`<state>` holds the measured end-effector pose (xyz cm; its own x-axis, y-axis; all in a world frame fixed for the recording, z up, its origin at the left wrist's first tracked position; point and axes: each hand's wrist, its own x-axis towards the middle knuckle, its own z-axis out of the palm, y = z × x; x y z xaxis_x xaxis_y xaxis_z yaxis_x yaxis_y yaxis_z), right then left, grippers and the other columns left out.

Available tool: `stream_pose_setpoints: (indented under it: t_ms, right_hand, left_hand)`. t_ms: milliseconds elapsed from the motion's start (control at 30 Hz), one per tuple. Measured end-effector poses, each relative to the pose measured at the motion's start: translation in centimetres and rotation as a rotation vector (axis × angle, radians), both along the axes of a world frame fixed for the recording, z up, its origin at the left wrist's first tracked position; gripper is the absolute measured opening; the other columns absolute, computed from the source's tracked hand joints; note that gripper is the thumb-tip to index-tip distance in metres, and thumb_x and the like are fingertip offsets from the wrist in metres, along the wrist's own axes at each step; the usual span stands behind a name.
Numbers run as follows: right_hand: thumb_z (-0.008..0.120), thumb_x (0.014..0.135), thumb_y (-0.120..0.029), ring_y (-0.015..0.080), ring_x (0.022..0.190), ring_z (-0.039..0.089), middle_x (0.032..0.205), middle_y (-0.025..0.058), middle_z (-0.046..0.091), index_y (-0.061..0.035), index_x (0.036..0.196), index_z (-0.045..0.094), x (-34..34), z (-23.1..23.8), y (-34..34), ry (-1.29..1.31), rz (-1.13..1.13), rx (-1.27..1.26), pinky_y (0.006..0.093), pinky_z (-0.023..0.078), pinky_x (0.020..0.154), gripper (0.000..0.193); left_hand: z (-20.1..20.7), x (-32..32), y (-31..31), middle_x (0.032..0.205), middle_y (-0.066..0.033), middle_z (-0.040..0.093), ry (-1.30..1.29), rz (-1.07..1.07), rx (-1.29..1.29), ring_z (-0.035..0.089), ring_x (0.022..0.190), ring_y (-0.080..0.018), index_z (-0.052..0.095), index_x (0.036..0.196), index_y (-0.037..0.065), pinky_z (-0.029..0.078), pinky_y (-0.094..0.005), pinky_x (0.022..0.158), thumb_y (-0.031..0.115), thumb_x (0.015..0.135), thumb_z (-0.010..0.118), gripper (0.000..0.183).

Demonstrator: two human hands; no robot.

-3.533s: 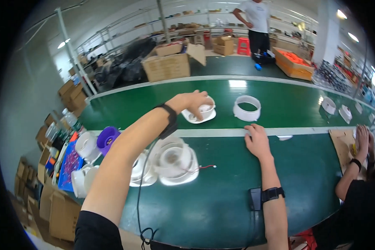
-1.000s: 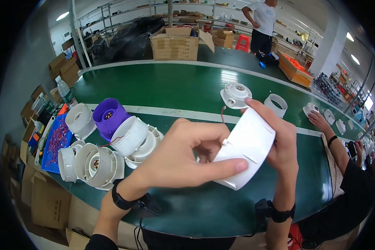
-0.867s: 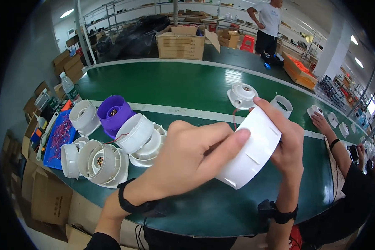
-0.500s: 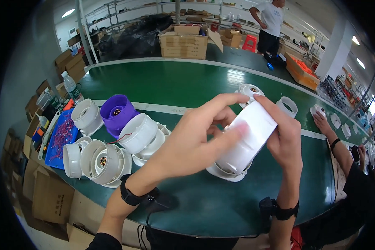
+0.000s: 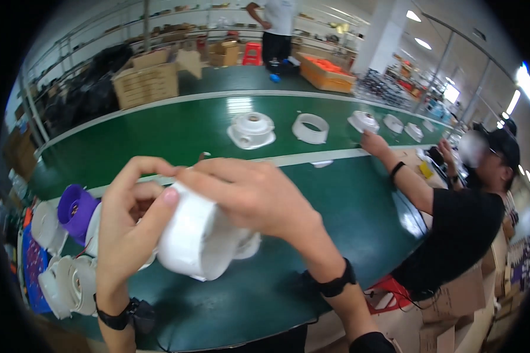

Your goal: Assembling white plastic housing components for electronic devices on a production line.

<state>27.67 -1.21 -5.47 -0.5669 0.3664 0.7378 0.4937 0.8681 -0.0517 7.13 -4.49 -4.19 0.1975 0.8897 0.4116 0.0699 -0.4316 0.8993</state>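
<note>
Both of my hands grip a white cylindrical plastic housing (image 5: 185, 241), held tilted above the green work surface. My left hand (image 5: 129, 220) has its thumb on the housing's wall, with its other fingers curled at the upper rim. From the other side my right hand (image 5: 256, 194) closes over the top edge, its fingertips meeting those of the left. Whatever the fingertips pinch at the rim is hidden. Part of another white piece (image 5: 247, 245) shows just behind the held housing. To the left stand a purple housing (image 5: 73, 215) and several white housings (image 5: 50, 229).
A blue tray (image 5: 35, 270) with small parts lies at far left. On the green conveyor (image 5: 176, 126) rest a white base (image 5: 251, 130), a white ring (image 5: 310, 128) and more bases. A co-worker at right touches one base (image 5: 363, 121). Cardboard boxes (image 5: 144, 82) stand beyond.
My view has swung to the right, bringing the co-worker further into sight. The housing has been turned in my hands, and both hands have shifted their hold toward its rim.
</note>
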Motion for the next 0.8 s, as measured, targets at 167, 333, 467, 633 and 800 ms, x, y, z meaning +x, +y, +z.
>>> stream_pose_setpoints:
  t_ms: [167, 333, 467, 633, 800]
  right_hand:
    - [0.067, 0.073, -0.005, 0.0257, 0.082, 0.067, 0.102, 0.0077, 0.066, -0.0106, 0.127, 0.061, 0.6, -0.2, -0.1, 0.063, -0.017, 0.088, 0.0350, 0.055, 0.064, 0.055]
    - [0.072, 0.078, -0.013, 0.0386, 0.105, 0.058, 0.118, 0.0159, 0.055, -0.0032, 0.139, 0.043, 1.0, 1.5, -0.9, 0.370, 0.215, -0.291, 0.0420, 0.051, 0.090, 0.068]
    - [0.066, 0.088, -0.014, 0.0210, 0.096, 0.061, 0.114, 0.0131, 0.059, 0.0003, 0.128, 0.054, 1.5, 1.3, -0.5, 0.487, 0.133, -0.385, 0.0300, 0.050, 0.081, 0.044]
    - [0.049, 0.104, -0.027, 0.0071, 0.075, 0.047, 0.081, 0.0015, 0.054, 0.0009, 0.098, 0.058, 0.3, 1.2, -0.8, 0.477, 0.289, -0.768, 0.0254, 0.043, 0.066, 0.030]
    - [0.050, 0.103, -0.023, 0.0051, 0.072, 0.042, 0.077, -0.0006, 0.052, 0.0000, 0.087, 0.054, -1.0, 0.8, -0.8, 0.798, 0.532, -0.892, 0.0268, 0.039, 0.061, 0.029]
  left_hand:
    - [0.4, 0.2, 0.0, 0.070, -0.0041, 0.068, -0.006, -0.070, -0.130, 0.059, 0.061, -0.0042, 0.042, 0.130, 0.002, 0.039, -0.0167, 0.054, 0.003, 0.086, 0.066, 0.050]
    - [0.0, -1.7, 0.9, 0.074, -0.0041, 0.068, -0.115, 0.125, 0.042, 0.059, 0.063, -0.0040, 0.047, 0.120, 0.004, 0.039, -0.0166, 0.055, 0.001, 0.089, 0.062, 0.034]
    - [-1.3, -2.6, 2.4, 0.080, -0.0042, 0.067, -0.270, 0.238, 0.202, 0.057, 0.069, -0.0033, 0.045, 0.109, 0.006, 0.039, -0.0157, 0.064, 0.006, 0.093, 0.062, 0.023]
    - [-1.6, 0.2, 0.1, 0.082, -0.0068, 0.070, -0.176, 0.069, 0.133, 0.062, 0.076, -0.0077, 0.035, 0.113, 0.008, 0.044, -0.0182, 0.071, 0.005, 0.084, 0.070, 0.045]
    - [-2.0, 2.0, -0.9, 0.085, -0.0085, 0.070, -0.120, 0.031, 0.148, 0.065, 0.082, -0.0123, 0.034, 0.117, 0.008, 0.047, -0.0235, 0.078, 0.004, 0.082, 0.069, 0.050]
